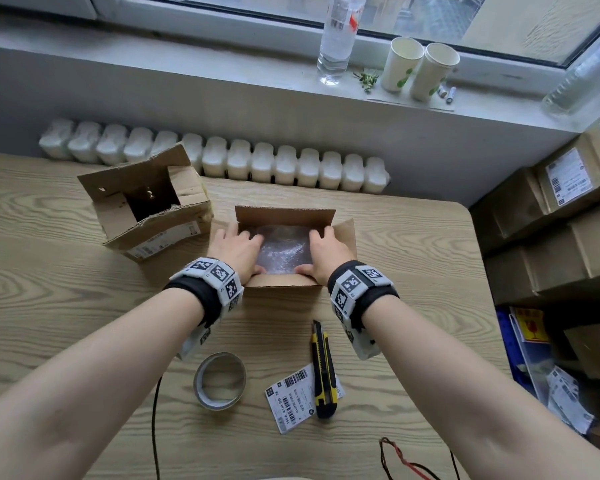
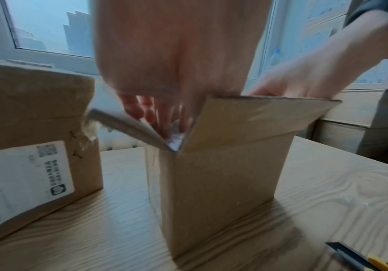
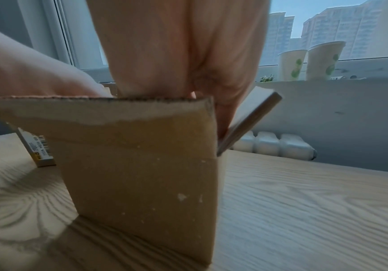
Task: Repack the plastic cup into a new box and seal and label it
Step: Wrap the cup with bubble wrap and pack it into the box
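The new cardboard box (image 1: 284, 216) stands open at the table's middle, flaps up. Inside lies a clear bubble-wrapped bundle (image 1: 283, 249); the cup itself is hidden in the wrap. My left hand (image 1: 238, 249) reaches into the box at the bundle's left side and my right hand (image 1: 326, 252) at its right side. Both thumbs rest near the front wall. In the left wrist view my fingers (image 2: 155, 110) hang fairly straight down onto the wrap (image 2: 175, 141). The right wrist view shows my right hand (image 3: 183, 55) going down behind the box wall (image 3: 141, 165), fingertips hidden.
The torn old box (image 1: 146, 206) stands open to the left of the new one. Nearer me on the table (image 1: 66, 271) lie a tape roll (image 1: 220, 381), a yellow-black utility knife (image 1: 323, 368) and a printed label (image 1: 291, 400). Stacked cartons (image 1: 551, 220) fill the right; paper cups (image 1: 420, 67) stand on the sill.
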A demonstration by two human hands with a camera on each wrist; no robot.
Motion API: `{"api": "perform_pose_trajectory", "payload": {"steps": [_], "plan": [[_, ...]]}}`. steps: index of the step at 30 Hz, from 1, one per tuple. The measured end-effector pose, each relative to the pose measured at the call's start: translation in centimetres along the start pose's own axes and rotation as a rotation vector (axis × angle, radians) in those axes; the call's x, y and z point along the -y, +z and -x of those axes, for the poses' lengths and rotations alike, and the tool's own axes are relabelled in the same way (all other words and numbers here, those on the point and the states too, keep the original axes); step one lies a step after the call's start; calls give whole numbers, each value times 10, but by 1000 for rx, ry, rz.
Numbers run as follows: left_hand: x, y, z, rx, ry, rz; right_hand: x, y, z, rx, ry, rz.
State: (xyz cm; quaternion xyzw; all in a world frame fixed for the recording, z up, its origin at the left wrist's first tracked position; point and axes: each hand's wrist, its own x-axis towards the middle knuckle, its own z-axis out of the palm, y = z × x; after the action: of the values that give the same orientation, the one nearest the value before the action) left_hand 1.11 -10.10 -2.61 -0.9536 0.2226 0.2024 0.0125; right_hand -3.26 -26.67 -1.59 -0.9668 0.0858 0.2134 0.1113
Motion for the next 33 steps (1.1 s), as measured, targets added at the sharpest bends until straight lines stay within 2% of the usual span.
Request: {"api": "perform_pose_trajectory", "payload": {"steps": [7,14,16,19,27,30,33], "plan": [[15,0,5,-10,-19,-44,6,4,-9,123,28,27],[21,-19,22,61,-41,205,1,1,0,45,-2,-106],[23,-19,24,8,-13,224,4,2,5,25,-8,-101],[20,-13,22,-51,72,121,11,6,6,23,22,-95],[23,-4,23,70,224,-81,21,14,4,1,56,-74],[18,-3,28,-1,248,-19,15,13,8,-21,10,-147],[11,0,36,-9,313,135,7,15,19,-98,-139,-177]]}}
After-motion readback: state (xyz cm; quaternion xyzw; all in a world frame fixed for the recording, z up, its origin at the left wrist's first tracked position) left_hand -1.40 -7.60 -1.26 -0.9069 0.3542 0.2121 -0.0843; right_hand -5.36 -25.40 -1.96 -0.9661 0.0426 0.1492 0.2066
